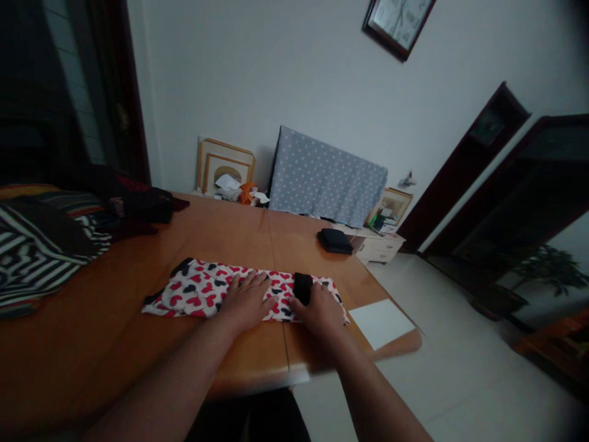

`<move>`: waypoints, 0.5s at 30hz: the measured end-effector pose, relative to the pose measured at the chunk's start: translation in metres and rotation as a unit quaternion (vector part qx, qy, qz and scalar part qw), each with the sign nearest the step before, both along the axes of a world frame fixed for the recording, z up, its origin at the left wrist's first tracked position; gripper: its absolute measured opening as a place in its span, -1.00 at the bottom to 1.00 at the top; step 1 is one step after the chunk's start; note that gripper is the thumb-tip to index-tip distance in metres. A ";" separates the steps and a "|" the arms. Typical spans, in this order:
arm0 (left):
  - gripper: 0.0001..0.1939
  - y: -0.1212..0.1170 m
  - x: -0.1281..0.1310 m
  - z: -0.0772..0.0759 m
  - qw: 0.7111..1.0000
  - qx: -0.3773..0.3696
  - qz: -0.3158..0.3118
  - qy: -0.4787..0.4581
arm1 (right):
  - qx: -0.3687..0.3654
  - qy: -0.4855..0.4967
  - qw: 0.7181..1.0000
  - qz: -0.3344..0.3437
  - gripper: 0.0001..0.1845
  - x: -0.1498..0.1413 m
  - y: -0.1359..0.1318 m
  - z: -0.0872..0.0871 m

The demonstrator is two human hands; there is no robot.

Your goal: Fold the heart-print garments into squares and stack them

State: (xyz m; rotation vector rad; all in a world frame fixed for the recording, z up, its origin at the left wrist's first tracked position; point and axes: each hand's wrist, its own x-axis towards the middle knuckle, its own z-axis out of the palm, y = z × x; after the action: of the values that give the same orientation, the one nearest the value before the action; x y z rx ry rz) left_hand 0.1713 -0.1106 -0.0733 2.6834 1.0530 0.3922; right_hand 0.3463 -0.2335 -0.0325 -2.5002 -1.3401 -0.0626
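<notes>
A folded heart-print garment (193, 291), white with red and black hearts, lies as a long strip across the wooden table (221, 227). Black trim shows at its left end, and a black cuff-like band (302, 285) rests on top toward the right. My left hand (246, 301) presses flat on the middle of the cloth with its fingers spread. At the right end, my right hand (319, 307) has its fingers curled on the cloth, thumb and fingers at either side of the black band. The right fingertips are partly hidden.
Striped clothing (46, 245) and dark clothes (138, 199) are heaped at the left. A black folded item (334, 240) sits near the far right edge, and a white sheet (381, 323) lies at the right corner. Beyond stand a cloth-draped object (326, 175) and a small white cabinet (380, 248).
</notes>
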 end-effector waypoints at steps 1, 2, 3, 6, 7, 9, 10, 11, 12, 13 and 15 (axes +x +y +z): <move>-0.34 0.000 0.000 0.000 1.000 0.002 0.001 0.002 | -0.014 -0.010 1.000 -0.004 -0.32 -0.003 0.001 -0.001; -0.34 -0.001 0.000 0.001 1.000 0.004 0.001 0.003 | -0.024 -0.017 1.000 -0.007 -0.34 -0.005 0.001 -0.002; -0.34 -0.001 0.000 0.001 1.000 0.004 0.001 0.004 | -0.032 -0.022 0.999 -0.009 -0.39 -0.005 0.001 -0.003; -0.33 -0.002 0.000 0.002 1.000 0.001 0.000 0.003 | -0.046 -0.028 0.998 -0.015 -0.52 -0.002 0.003 -0.003; -0.33 -0.002 0.000 0.003 1.000 -0.001 0.000 0.002 | -0.045 -0.026 0.999 -0.016 -0.55 0.001 0.004 -0.003; -0.33 -0.002 -0.001 0.004 1.000 -0.003 -0.001 0.002 | -0.034 0.000 0.999 -0.020 -0.62 0.010 0.006 -0.003; -0.33 -0.002 -0.001 0.004 1.000 -0.004 -0.002 0.001 | -0.021 0.025 0.999 -0.021 -0.66 0.016 0.006 -0.003; -0.33 -0.002 -0.001 0.005 1.000 -0.005 -0.003 0.001 | 0.001 0.061 0.998 -0.018 -0.69 0.023 0.006 -0.004; -0.33 -0.002 -0.001 0.005 1.000 -0.005 -0.005 0.001 | 0.031 0.107 0.994 -0.015 -0.71 0.032 0.004 -0.004; -0.33 -0.001 -0.001 0.004 1.000 -0.005 -0.006 0.000 | 0.068 0.160 0.985 -0.015 -0.71 0.042 0.002 -0.004; -0.32 0.000 -0.001 0.003 1.000 -0.003 -0.009 -0.002 | 0.149 0.271 0.951 -0.031 -0.68 0.063 -0.007 -0.002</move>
State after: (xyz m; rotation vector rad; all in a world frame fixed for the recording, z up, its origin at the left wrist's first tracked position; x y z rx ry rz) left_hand 0.1700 -0.1106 -0.0707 2.6834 1.0267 0.3890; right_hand 0.4098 -0.2402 -0.0347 -2.0892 -0.9431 0.3574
